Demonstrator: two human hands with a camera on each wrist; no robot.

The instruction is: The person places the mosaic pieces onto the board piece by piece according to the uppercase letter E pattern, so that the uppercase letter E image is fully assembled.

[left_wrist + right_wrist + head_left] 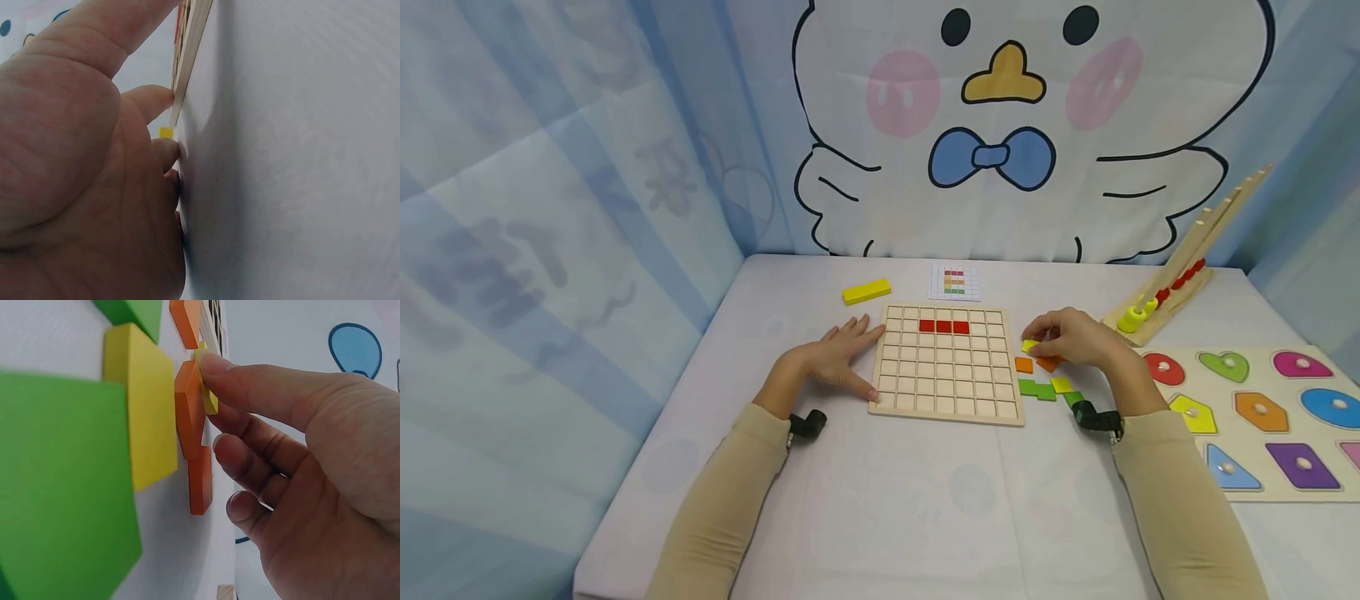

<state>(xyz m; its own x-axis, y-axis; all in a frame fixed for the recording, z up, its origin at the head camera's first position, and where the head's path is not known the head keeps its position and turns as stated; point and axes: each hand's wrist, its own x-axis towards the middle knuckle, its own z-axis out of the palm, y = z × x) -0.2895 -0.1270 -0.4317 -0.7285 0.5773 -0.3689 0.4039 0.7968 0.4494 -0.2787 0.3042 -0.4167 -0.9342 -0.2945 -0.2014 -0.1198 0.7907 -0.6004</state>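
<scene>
Fingertips and thumb of the right hand (1070, 337) have a yellow tile (210, 400) pinched, just off the right side of the wooden grid board (947, 387).
Left hand (841, 354) is spread and relaxed, thumb and index touching the board's left edge, fwiw. Three red tiles (943, 327) sit in an upper row, orange tiles (1024, 365) are right by the pinch, and the little card (955, 283) behind shows coloured blocks, print too small to read.

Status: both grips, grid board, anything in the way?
Left grip touching wooden grid board. Right grip pinching yellow tile. Three red tiles placed. Orange tile close alongside yellow.
</scene>
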